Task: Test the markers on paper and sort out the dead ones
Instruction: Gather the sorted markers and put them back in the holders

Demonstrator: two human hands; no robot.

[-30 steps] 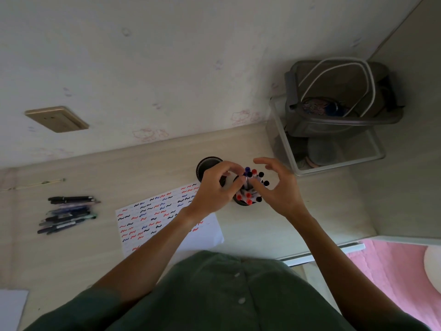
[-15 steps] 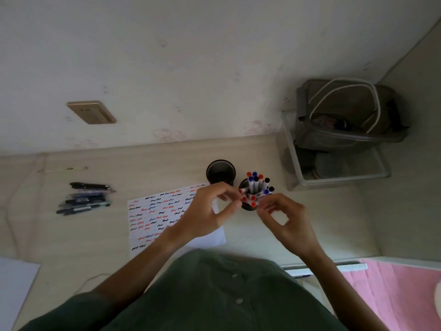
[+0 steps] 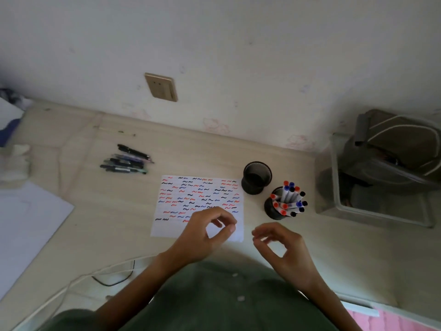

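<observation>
A white test paper [image 3: 191, 197] covered with red, blue and black squiggles lies on the desk. To its right a black cup [image 3: 272, 209] holds several white markers [image 3: 290, 195] with red, blue and black caps. An empty black mesh cup [image 3: 256, 177] stands just behind it. A pile of dark pens [image 3: 126, 161] lies on the desk to the far left of the paper. My left hand [image 3: 205, 232] hovers over the paper's near right corner, fingers loosely curled, holding nothing. My right hand [image 3: 284, 247] hovers in front of the marker cup, also loosely curled and holding nothing.
A clear plastic bin [image 3: 372, 211] with a grey bag [image 3: 401, 144] on it stands at the right. A large white sheet [image 3: 28, 223] lies at the left. A white cable [image 3: 71, 285] and a thin black one run along the near desk edge. A socket [image 3: 161, 87] is on the wall.
Both hands have pulled back from the marker cup toward me and hold nothing. The view has swung left, showing more of the desk's left side.
</observation>
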